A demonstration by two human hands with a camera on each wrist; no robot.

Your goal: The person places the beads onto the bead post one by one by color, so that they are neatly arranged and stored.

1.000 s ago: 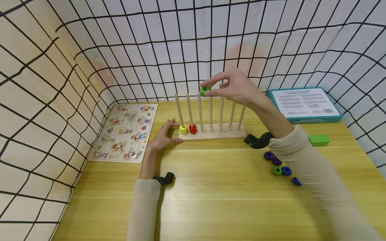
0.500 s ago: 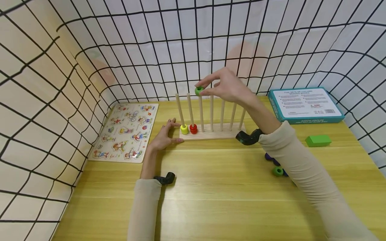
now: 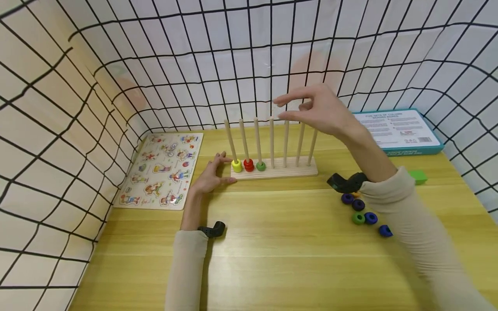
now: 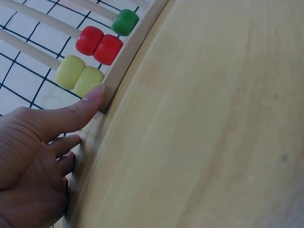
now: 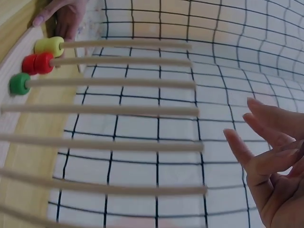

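A wooden peg rack [image 3: 288, 169] stands on the table, its upright pegs in a row. Two yellow beads [image 4: 80, 76] are on the leftmost peg, two red beads [image 4: 99, 45] on the second, and one green bead [image 3: 261, 166] sits at the bottom of the third. My left hand [image 3: 208, 177] holds the rack's left end, thumb at the front corner and fingers toward the back. Up near the tops of the pegs is my right hand [image 3: 320, 110], thumb and fingers apart with nothing between them. The right wrist view shows that hand [image 5: 275, 166] clear of the peg tips.
Loose purple, blue and green beads [image 3: 358, 218] lie right of the rack, partly beside the right sleeve. A green block [image 3: 418, 176] and a teal box [image 3: 412, 149] are farther right. A picture puzzle board [image 3: 159, 170] lies at the left. Black wire grid [image 3: 249, 65] surrounds the table.
The right hand moved left to the third peg's top and let go of the green bead, which is now down on the base. That hand then drew back right. The left hand stayed put.
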